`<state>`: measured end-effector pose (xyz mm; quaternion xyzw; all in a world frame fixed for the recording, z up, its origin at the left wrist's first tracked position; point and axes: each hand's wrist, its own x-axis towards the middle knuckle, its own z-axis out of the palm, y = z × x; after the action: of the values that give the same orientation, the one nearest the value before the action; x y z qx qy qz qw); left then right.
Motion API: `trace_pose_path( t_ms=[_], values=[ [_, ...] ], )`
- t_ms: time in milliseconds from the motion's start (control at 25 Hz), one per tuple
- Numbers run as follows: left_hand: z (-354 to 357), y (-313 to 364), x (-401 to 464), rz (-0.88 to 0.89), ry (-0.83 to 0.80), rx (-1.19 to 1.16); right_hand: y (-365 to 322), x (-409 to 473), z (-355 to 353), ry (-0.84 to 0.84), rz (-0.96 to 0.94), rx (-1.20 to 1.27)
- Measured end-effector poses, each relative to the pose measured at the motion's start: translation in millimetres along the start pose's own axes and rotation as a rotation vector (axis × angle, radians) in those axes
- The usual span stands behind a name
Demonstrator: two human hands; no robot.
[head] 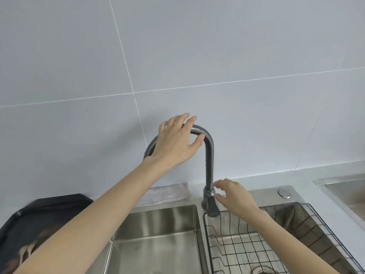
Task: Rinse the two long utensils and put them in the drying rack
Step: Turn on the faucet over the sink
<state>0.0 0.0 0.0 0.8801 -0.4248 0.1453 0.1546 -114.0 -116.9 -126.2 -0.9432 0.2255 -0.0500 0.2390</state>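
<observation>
My left hand (176, 140) is wrapped over the top of the curved grey faucet spout (209, 155), fingers over it and thumb under. My right hand (234, 194) hovers by the faucet's base, fingers spread and touching the lever handle (212, 207). A black wire drying rack (246, 242) sits in the right basin, with nothing visible in it. The left steel basin (158, 240) lies below my left forearm. No long utensils are in view. No water is visibly running.
A grey cloth (167, 193) lies on the counter behind the left basin. A dark tray (39, 220) sits at the left. A round metal button (284, 193) is set in the sink deck. Another steel surface (347, 191) lies at the far right.
</observation>
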Motion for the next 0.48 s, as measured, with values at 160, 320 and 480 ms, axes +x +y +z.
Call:
trace_pose_path(
  t_ms=[160,320,480],
  values=[
    [-1,-8,11,0.055,-0.038,0.081,1,9,21,-0.058,0.026,0.024],
    [-11,-17,27,0.061,-0.09,0.022,0,12,38,-0.006,0.065,0.108],
    [-8,-22,26,0.062,-0.073,-0.024,3,14,42,0.026,0.079,0.185]
  ],
)
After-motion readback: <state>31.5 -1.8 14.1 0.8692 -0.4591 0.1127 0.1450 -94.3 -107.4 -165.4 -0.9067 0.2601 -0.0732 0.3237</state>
